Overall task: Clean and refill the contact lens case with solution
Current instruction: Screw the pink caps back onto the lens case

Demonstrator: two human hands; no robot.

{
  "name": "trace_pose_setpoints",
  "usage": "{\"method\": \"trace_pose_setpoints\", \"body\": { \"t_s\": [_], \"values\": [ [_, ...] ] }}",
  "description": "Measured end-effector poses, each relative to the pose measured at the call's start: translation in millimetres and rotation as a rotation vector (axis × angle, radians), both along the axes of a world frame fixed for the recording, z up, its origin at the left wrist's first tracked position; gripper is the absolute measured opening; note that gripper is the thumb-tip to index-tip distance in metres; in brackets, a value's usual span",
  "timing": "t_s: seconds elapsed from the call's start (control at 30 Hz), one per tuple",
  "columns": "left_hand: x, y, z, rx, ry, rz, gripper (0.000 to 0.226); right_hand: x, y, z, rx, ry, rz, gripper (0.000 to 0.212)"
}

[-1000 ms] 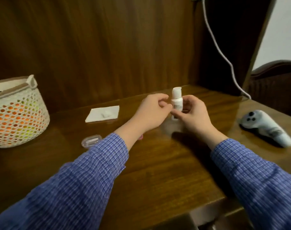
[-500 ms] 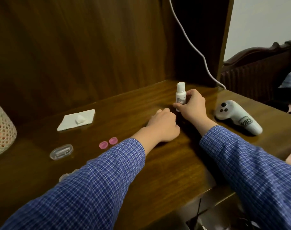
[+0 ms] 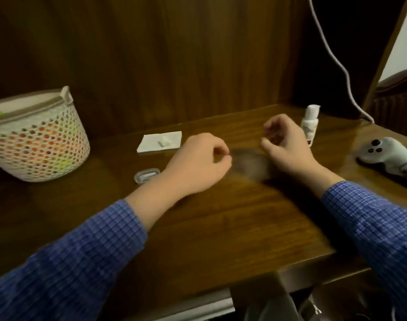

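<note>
Blur smears the patch of desk (image 3: 221, 218) between my hands, so I cannot tell whether anything lies there. My left hand (image 3: 197, 163) sits mid-frame with its fingers curled loosely under, gripping nothing I can see; my right hand (image 3: 288, 144) is half curled and empty, just beside the upright white solution bottle (image 3: 309, 123), whose lower part it hides. A small clear case (image 3: 146, 175) lies at centre left, partly behind my left wrist, its contents hard to make out. At left, a white mesh basket (image 3: 35, 144), cut by the frame edge, holds orange and yellow-green things showing through the holes. A white tissue (image 3: 159, 141) carries a small white lump.
</note>
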State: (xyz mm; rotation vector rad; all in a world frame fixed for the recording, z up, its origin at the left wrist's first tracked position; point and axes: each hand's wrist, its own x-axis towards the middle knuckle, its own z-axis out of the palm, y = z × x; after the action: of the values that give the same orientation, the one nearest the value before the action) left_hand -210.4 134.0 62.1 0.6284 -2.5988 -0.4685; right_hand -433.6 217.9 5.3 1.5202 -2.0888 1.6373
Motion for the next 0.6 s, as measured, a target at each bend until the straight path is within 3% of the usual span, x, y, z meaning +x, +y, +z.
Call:
{"method": "trace_pose_setpoints", "body": {
  "t_s": [0.17,0.23,0.37,0.6],
  "values": [
    [87,-40,-8,0.143,0.065,0.125,0.019,27,-40,12,0.641,0.013,0.295,0.035],
    [111,-53,-23,0.252,0.069,0.17,0.022,34,-54,19,0.815,0.075,0.363,0.048],
    [135,-66,-56,0.296,0.035,0.207,0.038,48,-77,23,0.926,0.137,0.387,0.057],
    [144,-62,-71,0.214,0.006,0.109,0.068,59,-92,22,0.913,0.223,0.397,0.033]
  ]
}}
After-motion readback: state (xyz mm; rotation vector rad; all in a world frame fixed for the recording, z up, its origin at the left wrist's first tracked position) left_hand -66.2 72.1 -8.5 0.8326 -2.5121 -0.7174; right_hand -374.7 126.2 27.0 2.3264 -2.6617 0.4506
